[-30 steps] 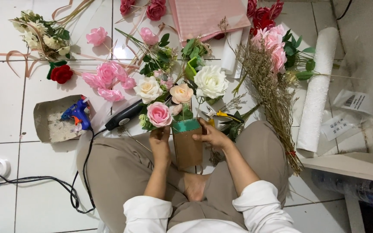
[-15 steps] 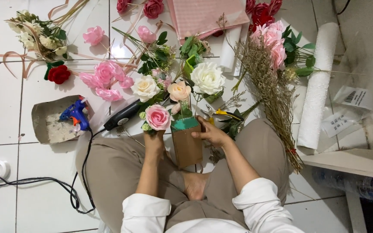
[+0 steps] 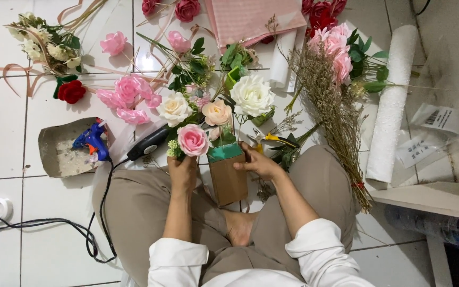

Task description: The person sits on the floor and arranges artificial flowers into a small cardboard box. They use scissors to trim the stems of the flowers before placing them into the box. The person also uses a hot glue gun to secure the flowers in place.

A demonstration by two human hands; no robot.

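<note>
I sit cross-legged on a white tiled floor. My left hand (image 3: 182,172) grips the stem of a pink rose (image 3: 193,140) just left of a small brown cardboard box (image 3: 229,179) with green foam (image 3: 225,152) in its top. My right hand (image 3: 260,162) rests on the box's right side and holds it steady. A peach rose (image 3: 217,112), a cream rose (image 3: 174,108) and a white rose (image 3: 252,95) stand just beyond the box.
A blue glue gun (image 3: 92,139) lies on a cardboard scrap at left, with a black corded tool (image 3: 149,142) beside it. Loose pink and red flowers, dried grass (image 3: 336,114), a white foam roll (image 3: 392,103), pink wrapping paper (image 3: 253,18) and yellow-handled cutters (image 3: 275,139) surround me.
The pink rose in my left hand has shifted slightly left and up beside the box. My right hand stays on the box.
</note>
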